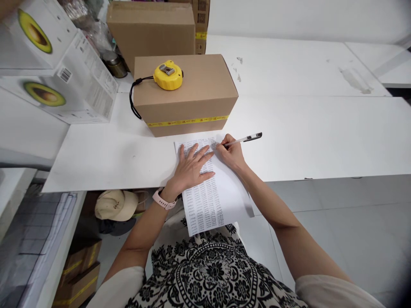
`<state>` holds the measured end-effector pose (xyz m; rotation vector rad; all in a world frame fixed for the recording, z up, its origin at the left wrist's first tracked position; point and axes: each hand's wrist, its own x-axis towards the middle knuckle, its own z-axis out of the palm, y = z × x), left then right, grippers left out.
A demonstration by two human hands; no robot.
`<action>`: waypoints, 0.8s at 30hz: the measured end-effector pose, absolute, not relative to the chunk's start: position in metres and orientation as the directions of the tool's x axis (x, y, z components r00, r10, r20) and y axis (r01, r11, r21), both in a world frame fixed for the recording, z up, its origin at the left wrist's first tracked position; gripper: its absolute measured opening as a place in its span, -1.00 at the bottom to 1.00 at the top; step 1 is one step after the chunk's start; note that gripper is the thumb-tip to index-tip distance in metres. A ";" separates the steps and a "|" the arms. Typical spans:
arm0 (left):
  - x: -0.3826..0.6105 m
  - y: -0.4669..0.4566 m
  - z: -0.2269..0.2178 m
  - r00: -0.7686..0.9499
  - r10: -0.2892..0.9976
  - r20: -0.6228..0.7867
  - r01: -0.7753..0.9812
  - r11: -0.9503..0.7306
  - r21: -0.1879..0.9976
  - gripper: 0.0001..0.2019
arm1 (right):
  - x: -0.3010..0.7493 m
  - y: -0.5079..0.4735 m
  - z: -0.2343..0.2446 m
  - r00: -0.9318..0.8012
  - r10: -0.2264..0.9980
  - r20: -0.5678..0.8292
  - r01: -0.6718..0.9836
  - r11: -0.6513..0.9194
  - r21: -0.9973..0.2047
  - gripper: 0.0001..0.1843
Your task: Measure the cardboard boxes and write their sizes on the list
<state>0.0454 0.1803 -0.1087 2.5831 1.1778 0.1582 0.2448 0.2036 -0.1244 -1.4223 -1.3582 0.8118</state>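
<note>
My left hand lies flat with fingers spread on a printed sheet of paper that hangs over the white table's front edge. My right hand is closed round a pen, its tip touching the top of the sheet. Just beyond the paper stands a brown cardboard box with a yellow tape strip. A yellow tape measure with a black cord rests on top of the box.
White boxes printed with avocado pictures are stacked at the left. A larger cardboard box and a metal can stand behind. Under the table are a beige cap and more cardboard boxes.
</note>
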 end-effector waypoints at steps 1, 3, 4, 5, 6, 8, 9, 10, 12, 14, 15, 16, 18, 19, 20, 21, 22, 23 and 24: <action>0.045 0.180 -0.109 0.658 0.753 -0.022 0.720 -0.620 0.313 -0.36 | 0.245 0.204 -0.124 0.158 0.976 0.149 0.332 0.090 -0.939 -0.78; 0.045 0.180 -0.109 0.657 0.754 -0.022 0.720 -0.619 0.314 -0.36 | 0.245 0.203 -0.124 0.160 0.976 0.145 0.337 0.084 -0.938 -0.78; 0.045 0.180 -0.109 0.656 0.754 -0.022 0.721 -0.618 0.315 -0.36 | 0.245 0.203 -0.124 0.160 0.977 0.144 0.338 0.083 -0.938 -0.78; 0.045 0.180 -0.109 0.655 0.755 -0.023 0.721 -0.617 0.315 -0.36 | 0.245 0.203 -0.124 0.160 0.977 0.143 0.337 0.082 -0.938 -0.78; 0.045 0.180 -0.108 0.655 0.755 -0.025 0.722 -0.616 0.315 -0.36 | 0.245 0.203 -0.123 0.161 0.977 0.142 0.333 0.081 -0.939 -0.77; 0.046 0.180 -0.108 0.655 0.755 -0.032 0.724 -0.615 0.314 -0.36 | 0.245 0.202 -0.122 0.173 0.975 0.139 0.322 0.077 -0.944 -0.77; 0.046 0.180 -0.107 0.656 0.754 -0.036 0.724 -0.615 0.313 -0.36 | 0.244 0.202 -0.122 0.179 0.974 0.137 0.317 0.075 -0.946 -0.77; 0.046 0.180 -0.107 0.657 0.753 -0.039 0.724 -0.615 0.314 -0.36 | 0.244 0.202 -0.122 0.184 0.974 0.135 0.314 0.072 -0.947 -0.76; 0.046 0.180 -0.106 0.657 0.753 -0.040 0.723 -0.614 0.317 -0.36 | 0.244 0.202 -0.121 0.194 0.973 0.129 0.315 0.063 -0.947 -0.76; 0.046 0.180 -0.106 0.656 0.754 -0.038 0.722 -0.613 0.320 -0.35 | 0.244 0.202 -0.121 0.200 0.972 0.123 0.318 0.054 -0.947 -0.76; 0.046 0.180 -0.107 0.656 0.754 -0.037 0.722 -0.613 0.321 -0.35 | 0.243 0.202 -0.121 0.202 0.972 0.121 0.318 0.051 -0.947 -0.76; 0.046 0.180 -0.107 0.656 0.754 -0.036 0.722 -0.613 0.321 -0.35 | 0.243 0.202 -0.121 0.203 0.972 0.120 0.318 0.051 -0.947 -0.75; 0.046 0.180 -0.107 0.656 0.754 -0.032 0.722 -0.614 0.319 -0.35 | 0.244 0.202 -0.121 0.198 0.972 0.123 0.321 0.055 -0.946 -0.75; 0.046 0.180 -0.108 0.655 0.755 -0.030 0.722 -0.614 0.318 -0.35 | 0.244 0.202 -0.121 0.194 0.973 0.128 0.325 0.059 -0.944 -0.76; 0.046 0.180 -0.108 0.655 0.755 -0.028 0.722 -0.614 0.318 -0.36 | 0.244 0.202 -0.122 0.191 0.972 0.134 0.330 0.065 -0.942 -0.76; 0.045 0.180 -0.108 0.654 0.756 -0.027 0.722 -0.614 0.317 -0.36 | 0.245 0.202 -0.122 0.188 0.972 0.140 0.337 0.070 -0.939 -0.76; 0.045 0.180 -0.108 0.655 0.755 -0.027 0.722 -0.615 0.316 -0.36 | 0.245 0.202 -0.123 0.186 0.971 0.147 0.342 0.076 -0.936 -0.76; 0.045 0.180 -0.108 0.656 0.754 -0.028 0.722 -0.616 0.316 -0.36 | 0.245 0.202 -0.123 0.184 0.971 0.151 0.346 0.080 -0.935 -0.76; 0.045 0.180 -0.108 0.657 0.753 -0.028 0.721 -0.617 0.316 -0.36 | 0.245 0.202 -0.124 0.183 0.971 0.153 0.347 0.082 -0.934 -0.76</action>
